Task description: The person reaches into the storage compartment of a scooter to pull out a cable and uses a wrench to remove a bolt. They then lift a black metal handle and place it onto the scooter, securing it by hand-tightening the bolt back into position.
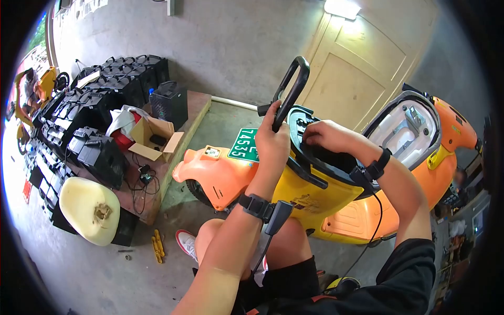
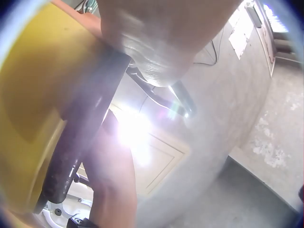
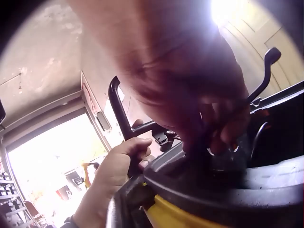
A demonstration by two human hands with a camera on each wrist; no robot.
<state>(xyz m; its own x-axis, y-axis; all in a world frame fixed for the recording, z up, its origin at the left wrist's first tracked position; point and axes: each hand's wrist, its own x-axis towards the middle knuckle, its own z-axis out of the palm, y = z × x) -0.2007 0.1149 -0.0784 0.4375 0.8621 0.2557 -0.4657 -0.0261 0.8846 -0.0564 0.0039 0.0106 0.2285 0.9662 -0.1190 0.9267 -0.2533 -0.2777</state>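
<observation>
My left hand (image 1: 274, 139) grips a black tubular grab rail (image 1: 303, 71), which stands raised at the rear of a yellow and orange scooter (image 1: 325, 202). The right wrist view also shows this left hand (image 3: 124, 161) at the rail (image 3: 119, 107). My right hand (image 1: 332, 137) reaches over the dark opening behind the scooter's rim (image 1: 310, 173), fingers bent down inside it. In the right wrist view a thin dark bent rod (image 3: 267, 78) with a rounded end runs across these fingers (image 3: 230, 130); I cannot tell whether they hold it.
A green number plate (image 1: 244, 144) sits beside the left forearm. To the left stand rows of black battery cases (image 1: 113, 84), an open cardboard box (image 1: 170, 143) and a pale foam seat (image 1: 86, 210). Yellow-handled pliers (image 1: 157, 247) lie on the floor. An open storage bin (image 1: 407, 131) is at right.
</observation>
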